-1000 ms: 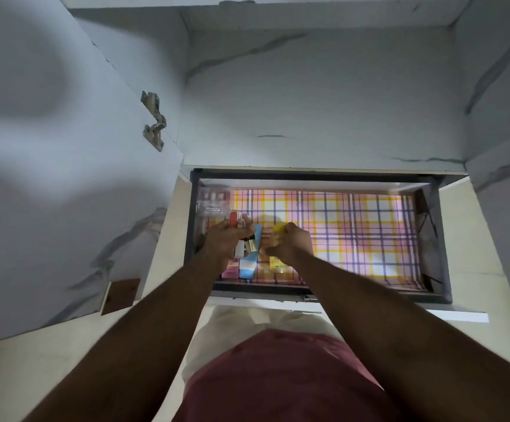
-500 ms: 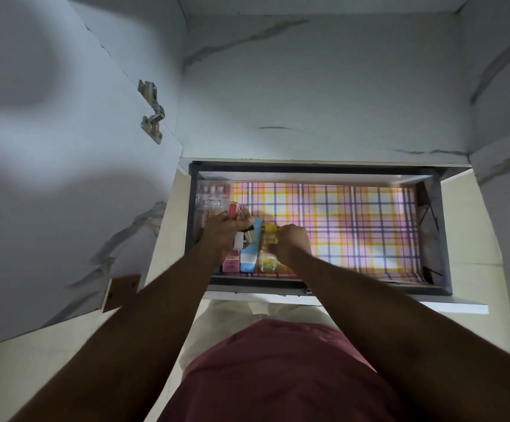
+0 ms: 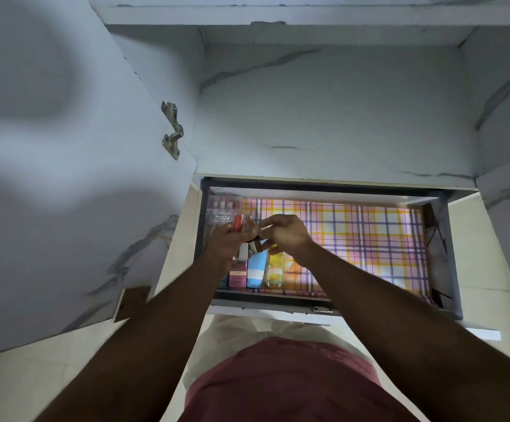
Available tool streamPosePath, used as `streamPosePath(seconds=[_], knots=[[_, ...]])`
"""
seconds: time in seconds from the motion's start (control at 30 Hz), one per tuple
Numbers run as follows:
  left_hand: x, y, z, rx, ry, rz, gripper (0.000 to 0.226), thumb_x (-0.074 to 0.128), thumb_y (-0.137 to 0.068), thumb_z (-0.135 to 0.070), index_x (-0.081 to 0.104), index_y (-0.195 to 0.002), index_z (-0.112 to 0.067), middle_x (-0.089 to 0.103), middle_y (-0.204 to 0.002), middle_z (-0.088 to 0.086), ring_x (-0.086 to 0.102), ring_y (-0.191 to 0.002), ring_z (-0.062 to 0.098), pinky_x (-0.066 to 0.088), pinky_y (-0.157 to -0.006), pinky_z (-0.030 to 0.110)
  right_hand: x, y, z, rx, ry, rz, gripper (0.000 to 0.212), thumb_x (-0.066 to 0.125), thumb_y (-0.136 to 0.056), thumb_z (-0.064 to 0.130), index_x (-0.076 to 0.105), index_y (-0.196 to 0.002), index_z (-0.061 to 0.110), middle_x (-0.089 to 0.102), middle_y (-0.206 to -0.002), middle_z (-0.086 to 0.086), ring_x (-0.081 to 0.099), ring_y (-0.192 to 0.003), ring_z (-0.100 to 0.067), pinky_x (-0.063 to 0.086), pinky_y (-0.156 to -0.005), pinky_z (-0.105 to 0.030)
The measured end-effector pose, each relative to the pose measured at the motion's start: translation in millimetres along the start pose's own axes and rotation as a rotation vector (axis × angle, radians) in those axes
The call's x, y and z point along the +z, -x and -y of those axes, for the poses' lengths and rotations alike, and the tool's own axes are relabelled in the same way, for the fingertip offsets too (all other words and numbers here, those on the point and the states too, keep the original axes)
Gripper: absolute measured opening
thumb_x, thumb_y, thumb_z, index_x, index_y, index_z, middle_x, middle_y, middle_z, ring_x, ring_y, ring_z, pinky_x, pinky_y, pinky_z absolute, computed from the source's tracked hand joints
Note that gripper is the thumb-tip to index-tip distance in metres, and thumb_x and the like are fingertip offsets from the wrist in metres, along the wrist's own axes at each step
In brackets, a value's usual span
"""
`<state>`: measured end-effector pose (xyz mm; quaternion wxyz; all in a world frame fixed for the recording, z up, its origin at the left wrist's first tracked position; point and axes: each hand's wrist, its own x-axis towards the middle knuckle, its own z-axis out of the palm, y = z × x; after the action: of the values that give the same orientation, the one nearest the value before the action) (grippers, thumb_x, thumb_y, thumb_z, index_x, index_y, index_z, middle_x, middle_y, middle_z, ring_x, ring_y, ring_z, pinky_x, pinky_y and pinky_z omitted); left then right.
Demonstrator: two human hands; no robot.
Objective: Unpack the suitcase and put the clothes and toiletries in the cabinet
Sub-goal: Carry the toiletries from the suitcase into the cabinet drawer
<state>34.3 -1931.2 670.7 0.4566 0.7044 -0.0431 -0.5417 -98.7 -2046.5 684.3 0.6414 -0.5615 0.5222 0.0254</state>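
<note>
Standing over the pulled-out drawer [image 3: 442, 303] of the cabinet [image 3: 339, 117], I see my maroon top [image 3: 284, 385] nearest, then both forearms reaching forward over the drawer's front rail. Just behind that rail, at the drawer's left end, the toiletries now stand in a row on the plaid liner [image 3: 369, 239]: a pink box [image 3: 237, 274], a blue tube [image 3: 256, 269] touching it, and a yellow bottle [image 3: 275, 268] just right of the tube. Half a second ago my right hand [image 3: 284, 234] was down beside that yellow bottle; now it has let go, lifted and swung left, and the bottle stands by itself. My left hand [image 3: 226, 243] grips a small bundle above the row, with a red-capped bottle [image 3: 237, 223] sticking up and a white and a gold tube [image 3: 253, 246] hanging below. My hands are together, the right fingertips pinching at something small in that bundle, though I cannot tell which piece. I judge the bottle placed and the next item about to be drawn out. Farther back in the drawer's left corner lies a clear packet [image 3: 221, 210] of small bottles, and beyond the drawer the cabinet's marbled back panel rises, with the open door [image 3: 64, 178] and its hinge [image 3: 173, 130] to the drawer's left.
</note>
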Motion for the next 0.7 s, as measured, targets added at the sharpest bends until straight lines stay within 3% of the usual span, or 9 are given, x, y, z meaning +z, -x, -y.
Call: streamPosePath(seconds=[0.07, 0.13, 0.3, 0.43, 0.57, 0.7], knots=[[-2, -1, -1, 0.015, 0.0, -0.005, 0.027, 0.084, -0.085, -0.027, 0.078, -0.107, -0.013, 0.079, -0.102, 0.009, 0.076, -0.099, 0.032, 0.062, -0.086, 0.046, 0, 2, 13, 0.019, -0.058, 0.156, 0.025, 0.075, -0.085, 0.002, 0.075, -0.109, 0.011, 0.08, -0.093, -0.014, 0.079, -0.081, -0.029, 0.064, -0.074, -0.042], [-3, 0, -3, 0.02, 0.0, 0.004, 0.025, 0.081, -0.088, -0.031, 0.079, -0.107, -0.016, 0.079, -0.103, 0.007, 0.076, -0.1, 0.03, 0.06, -0.093, 0.051, 1, 1, 16, -0.008, -0.015, 0.201, 0.033, 0.082, -0.082, 0.004, 0.072, -0.112, 0.013, 0.08, -0.091, -0.012, 0.079, -0.081, -0.028, 0.065, -0.073, -0.039], [-1, 3, -9, -0.081, 0.101, 0.01, 0.03, 0.068, -0.096, -0.047, 0.077, -0.112, -0.022, 0.077, -0.113, 0.009, 0.071, -0.109, 0.031, 0.057, -0.097, 0.05, 7, -3, 19, 0.031, -0.041, 0.141, 0.03, 0.081, -0.079, -0.003, 0.072, -0.107, 0.006, 0.077, -0.094, -0.022, 0.076, -0.074, -0.032, 0.065, -0.067, -0.039], [-1, 4, -9, -0.097, 0.162, 0.021, 0.047, 0.06, -0.094, -0.058, 0.074, -0.122, -0.022, 0.074, -0.121, 0.012, 0.067, -0.118, 0.036, 0.05, -0.106, 0.057, 11, -3, 21, 0.056, -0.132, 0.055, 0.018, 0.071, -0.079, -0.003, 0.069, -0.096, 0.003, 0.075, -0.087, -0.017, 0.071, -0.068, -0.028, 0.063, -0.065, -0.039], [4, 5, -14, -0.109, 0.19, 0.014, 0.054, 0.053, -0.098, -0.061, 0.074, -0.123, -0.018, 0.074, -0.123, 0.014, 0.071, -0.114, 0.033, 0.052, -0.106, 0.054, 18, 0, 25, 0.029, -0.086, 0.082, 0.018, 0.077, -0.082, 0.005, 0.073, -0.1, 0.005, 0.075, -0.087, -0.014, 0.071, -0.073, -0.025, 0.063, -0.063, -0.036], [9, 9, -23, -0.116, 0.191, -0.051, 0.046, 0.05, -0.103, -0.056, 0.072, -0.117, -0.018, 0.079, -0.109, 0.008, 0.075, -0.105, 0.029, 0.055, -0.101, 0.051, 23, 2, 28, 0.004, -0.112, 0.082, 0.013, 0.077, -0.086, 0.009, 0.076, -0.099, 0.009, 0.077, -0.094, -0.014, 0.075, -0.082, -0.027, 0.065, -0.068, -0.038]])
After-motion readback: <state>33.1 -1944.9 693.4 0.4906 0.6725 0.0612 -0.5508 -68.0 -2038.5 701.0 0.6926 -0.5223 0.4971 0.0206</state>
